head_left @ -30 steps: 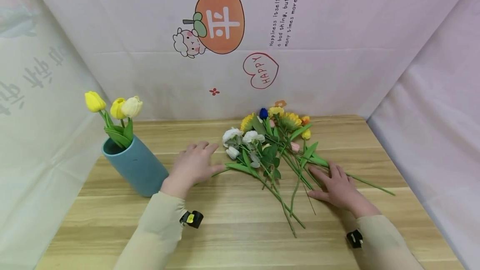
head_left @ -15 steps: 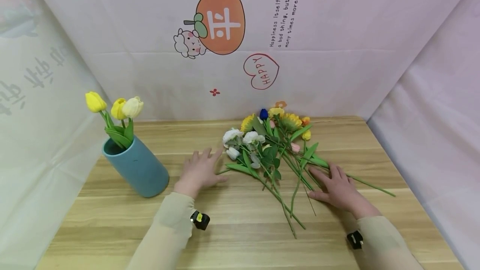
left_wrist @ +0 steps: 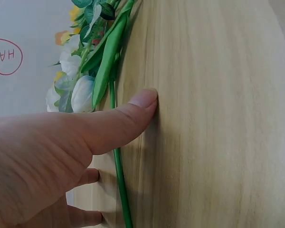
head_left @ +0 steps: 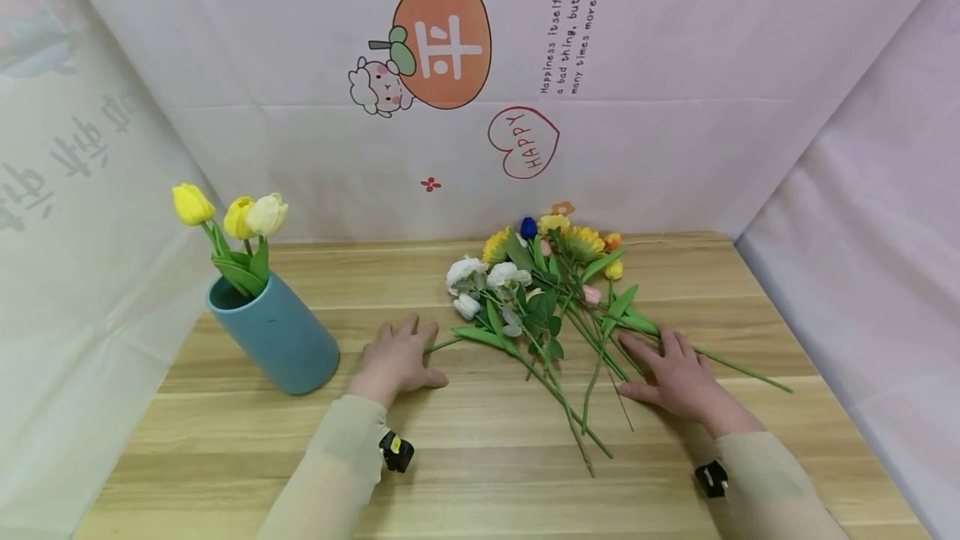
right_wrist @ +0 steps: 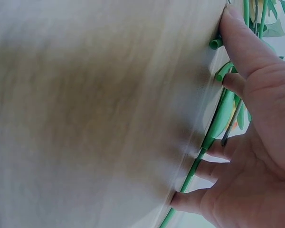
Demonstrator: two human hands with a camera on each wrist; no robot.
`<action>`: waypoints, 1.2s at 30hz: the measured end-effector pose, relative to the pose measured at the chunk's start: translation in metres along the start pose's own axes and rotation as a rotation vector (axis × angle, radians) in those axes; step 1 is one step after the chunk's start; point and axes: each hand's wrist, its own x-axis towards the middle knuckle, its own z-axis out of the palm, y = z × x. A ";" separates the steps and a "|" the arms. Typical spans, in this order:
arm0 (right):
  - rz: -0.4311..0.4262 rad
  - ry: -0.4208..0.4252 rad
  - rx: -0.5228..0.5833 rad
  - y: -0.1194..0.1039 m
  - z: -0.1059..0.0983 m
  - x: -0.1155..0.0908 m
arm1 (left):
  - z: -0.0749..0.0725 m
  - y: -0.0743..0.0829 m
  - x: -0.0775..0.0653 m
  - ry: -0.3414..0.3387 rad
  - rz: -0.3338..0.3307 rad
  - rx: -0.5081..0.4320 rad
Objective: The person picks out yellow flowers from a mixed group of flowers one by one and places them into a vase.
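My left hand [head_left: 395,361] rests on the table with its fingers spread, around the end of a green stem [left_wrist: 122,190]. That stem belongs to a white tulip [left_wrist: 82,94] at the left of the flower pile. In the left wrist view my thumb crosses over the stem without curling round it. My right hand [head_left: 678,373] lies at the pile's right side, thumb and fingers apart. Its fingertips touch the table and a green stem [right_wrist: 192,172] in the right wrist view. Between the hands lie white blossoms [head_left: 504,275], yellow sunflowers [head_left: 582,243] and several tulips.
A blue vase [head_left: 281,336] stands left of my left hand, holding yellow tulips [head_left: 192,204] and a cream tulip [head_left: 267,213]. Loose stems reach toward the front of the wooden table [head_left: 487,473]. White printed cloth [head_left: 315,165] closes off the back and sides.
My left hand has moved right, away from the vase, then lowered a little toward me beside the white tulip's stem. The right hand and the flowers have stayed put.
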 end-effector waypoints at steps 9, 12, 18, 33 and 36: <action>0.039 -0.003 -0.002 -0.006 -0.001 0.003 | 0.004 -0.004 0.000 0.001 0.013 0.021; 0.002 0.058 -0.005 -0.016 -0.003 0.008 | 0.005 -0.005 -0.001 0.002 0.018 0.022; -0.165 0.243 -0.004 -0.054 -0.003 0.018 | 0.006 -0.006 -0.002 0.003 0.022 0.035; -0.214 0.135 -0.017 -0.109 0.027 0.019 | 0.007 -0.009 -0.007 0.023 0.023 0.044; -0.203 0.171 -0.015 -0.113 0.029 0.019 | 0.007 -0.012 -0.009 0.040 0.035 0.036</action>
